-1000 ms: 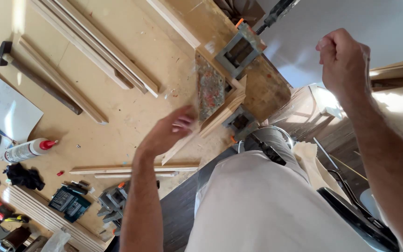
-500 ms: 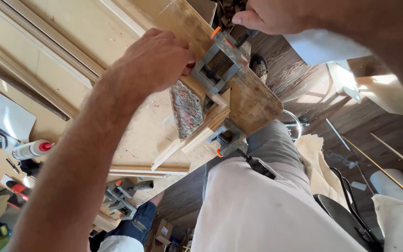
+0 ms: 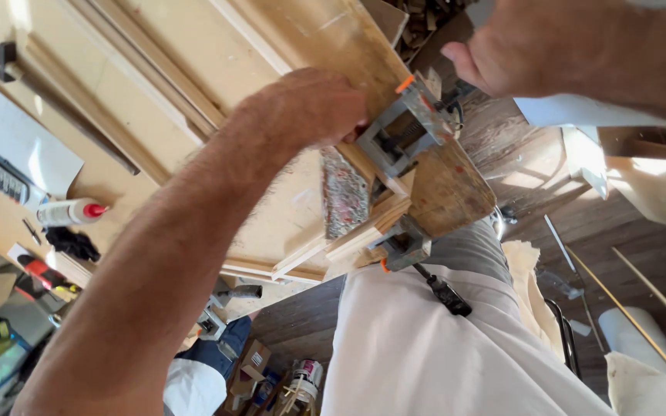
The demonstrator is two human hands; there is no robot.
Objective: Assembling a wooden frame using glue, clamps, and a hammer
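Note:
A grey corner clamp [image 3: 398,142] with an orange tab grips a wooden frame piece [image 3: 364,231] at the edge of the plywood workbench [image 3: 271,208]. My left hand [image 3: 310,108] lies curled over the wood right beside that clamp, touching its left side. My right hand [image 3: 518,54] hovers at the top right with fingers drawn together, just above the clamp's dark screw handle [image 3: 450,108]; nothing shows in it. A second grey clamp [image 3: 402,246] holds the frame's near corner. A mottled patterned panel [image 3: 344,192] sits inside the frame.
Long wooden strips [image 3: 140,85] lie across the bench. A white glue bottle with a red cap [image 3: 71,212] and a white sheet [image 3: 9,131] are at the left. Tools and tins stand on the floor below [image 3: 302,381]. Thin rods [image 3: 641,323] lean at the right.
My left hand has come up from the frame's lower edge to the upper clamp. My right hand has dropped from mid-air to just above that clamp. The view has closed in.

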